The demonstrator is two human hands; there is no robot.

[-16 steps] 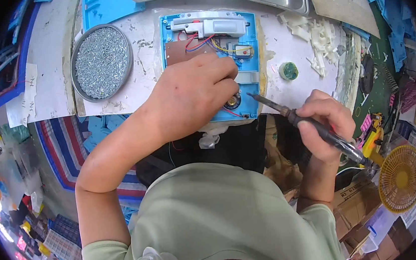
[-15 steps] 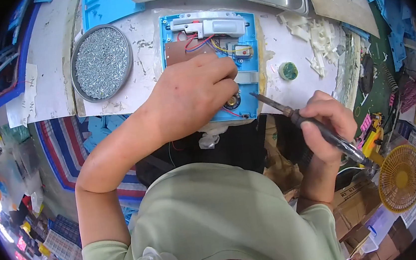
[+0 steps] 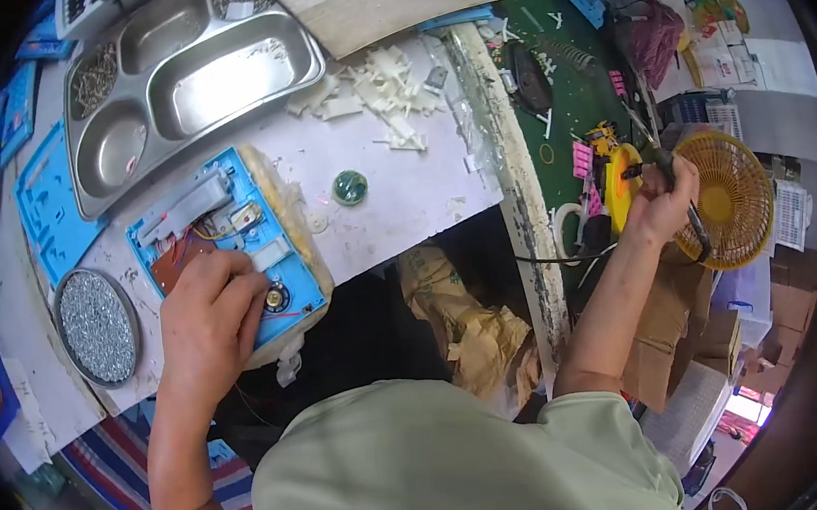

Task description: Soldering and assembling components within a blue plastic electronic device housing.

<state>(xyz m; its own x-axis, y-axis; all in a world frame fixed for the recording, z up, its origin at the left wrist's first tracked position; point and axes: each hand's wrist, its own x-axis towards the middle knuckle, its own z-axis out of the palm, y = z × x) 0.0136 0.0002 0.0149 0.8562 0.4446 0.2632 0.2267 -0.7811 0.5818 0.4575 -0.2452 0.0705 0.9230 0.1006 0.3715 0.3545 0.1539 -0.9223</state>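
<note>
One likely soldering step; next needs steady aim
Left hand (image 3: 206, 319) curls over open blue plastic casing (image 3: 302, 290), pinch unclear; right hand (image 3: 664, 203), three o'clock, grips black soldering iron (image 3: 662, 160).

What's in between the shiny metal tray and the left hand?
The open blue case with a brown board inside: the head view shows it between the metal tray and left hand. The hand covers part of it.
</note>
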